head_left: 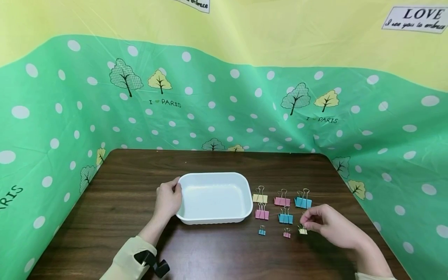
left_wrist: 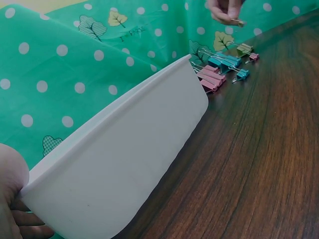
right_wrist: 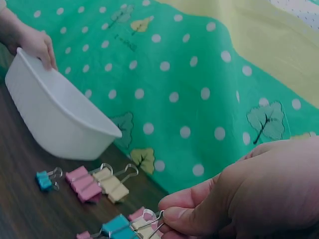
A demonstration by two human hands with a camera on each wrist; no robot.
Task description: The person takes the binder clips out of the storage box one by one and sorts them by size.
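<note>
My left hand [head_left: 169,199] grips the left end of the white plastic tray [head_left: 214,222], thumb at the rim and fingers down the outer side. The tray sits on the table. My right hand [head_left: 330,225] pinches a small yellow binder clip [head_left: 302,231] between thumb and fingertips. In the left wrist view this right hand [left_wrist: 225,10] appears raised over the other clips. Close by its fingers in the right wrist view is a yellow clip [right_wrist: 147,230], partly covered by wire handles. Small pink [head_left: 287,234] and small blue clips [head_left: 261,232] lie to its left.
Behind are medium blue [head_left: 286,218] and medium pink clips [head_left: 262,214]. Farther back stand larger yellow [head_left: 260,198], pink [head_left: 282,201] and blue clips [head_left: 303,202]. The dark wooden table [head_left: 210,256] is backed by a green and yellow printed cloth [head_left: 196,116].
</note>
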